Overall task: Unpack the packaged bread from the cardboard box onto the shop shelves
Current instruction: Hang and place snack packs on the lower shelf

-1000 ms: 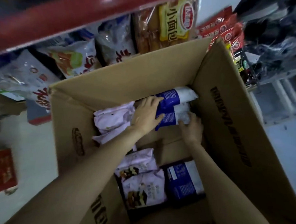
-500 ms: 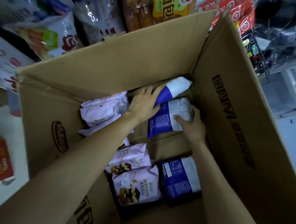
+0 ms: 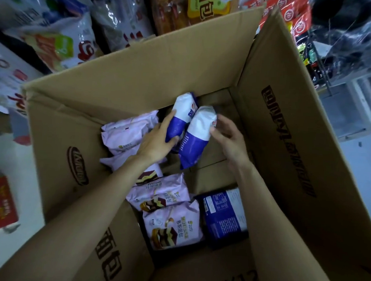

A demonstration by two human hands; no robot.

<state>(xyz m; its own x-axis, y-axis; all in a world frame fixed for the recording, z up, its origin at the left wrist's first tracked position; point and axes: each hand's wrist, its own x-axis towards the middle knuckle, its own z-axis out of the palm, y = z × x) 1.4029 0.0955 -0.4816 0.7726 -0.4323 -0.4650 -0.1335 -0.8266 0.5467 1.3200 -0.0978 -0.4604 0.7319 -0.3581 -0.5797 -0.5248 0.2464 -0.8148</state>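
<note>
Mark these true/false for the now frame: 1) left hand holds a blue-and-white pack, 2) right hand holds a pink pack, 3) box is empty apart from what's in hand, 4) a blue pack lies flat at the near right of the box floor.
1. True: the left hand grips a blue-and-white bread pack.
2. False: the right hand touches a second blue-and-white pack, not a pink one.
3. False: pink bread packs still lie in the brown cardboard box.
4. True: a dark blue flat pack lies there.
</note>
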